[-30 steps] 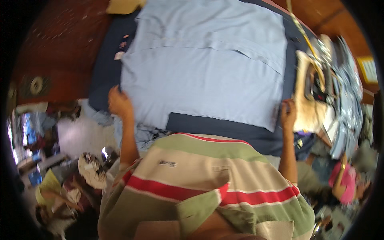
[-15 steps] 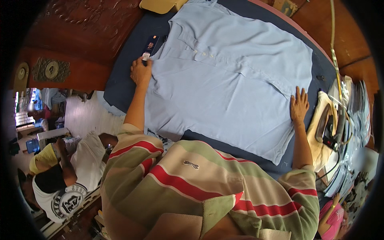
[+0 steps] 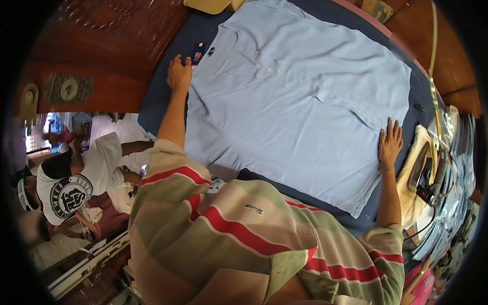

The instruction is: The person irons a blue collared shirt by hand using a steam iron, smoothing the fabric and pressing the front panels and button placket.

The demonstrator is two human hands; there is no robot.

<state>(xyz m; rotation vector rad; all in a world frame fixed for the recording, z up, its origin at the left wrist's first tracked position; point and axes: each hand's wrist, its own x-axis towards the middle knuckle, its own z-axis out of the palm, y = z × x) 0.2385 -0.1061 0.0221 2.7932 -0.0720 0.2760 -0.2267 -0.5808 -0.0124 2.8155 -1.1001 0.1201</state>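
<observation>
- Left hand [image 3: 179,72] is loose by the shirt's left edge, thumb and fingers apart, with nothing seen in its grip. Right hand [image 3: 390,144] lies flat on the right edge, fingers spread, holding nothing. Hands this far apart may help keep the cloth smooth.
- Counter [image 3: 152,114] is big, with a dark blue cloth on top and a round, pinkish rim. Its wide top seems to give the shirt room to lie flat.
- Shirt [image 3: 284,127] is on the counter, right in front of the person, between both hands. It is light blue, thin and soft, with small, wavy wrinkles.
- Clothes [image 3: 457,162] are piled at the far right, under clear, shiny wrap, maybe to keep them clean.
- Pad [image 3: 404,190] is tan and lies just beside the right arm. It may keep heat off the cloth.
- Iron [image 3: 423,192] is dark and hard, and rests on the pad, likely for easy reach.
- Tag [image 3: 198,52] is dark blue, flat and stiff-looking, near the left hand.
- Buttons [image 3: 269,69] are tiny, pale and in a row.
</observation>
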